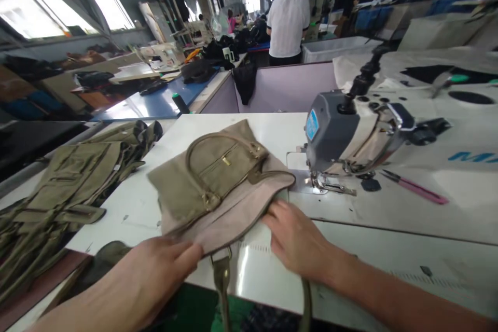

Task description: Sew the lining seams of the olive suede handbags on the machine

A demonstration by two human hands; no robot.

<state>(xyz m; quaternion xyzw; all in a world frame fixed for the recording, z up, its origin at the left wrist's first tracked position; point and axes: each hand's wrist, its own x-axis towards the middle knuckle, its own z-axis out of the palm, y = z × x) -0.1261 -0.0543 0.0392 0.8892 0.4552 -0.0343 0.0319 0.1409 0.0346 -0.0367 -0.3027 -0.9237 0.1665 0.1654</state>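
Observation:
An olive-green handbag (175,181) lies on the white sewing table, its pale pinkish lining (229,212) folded into view along the near side. One curved handle (194,148) rests on top of the bag; a second strap (221,280) hangs over the table's front edge. My left hand (167,259) grips the bag's near left edge, thumb on top. At the near right edge my right hand (290,236) pinches the rim, its fingertips partly hidden. Just right of the bag stands the sewing machine's presser foot (321,182), apart from my hands.
A sewing machine (338,129) takes up the right side. Pink-handled snips (424,192) lie on its bed. More olive bags (78,176) are piled at the left. Behind a lilac partition (288,85) stands a person in a white shirt (288,26).

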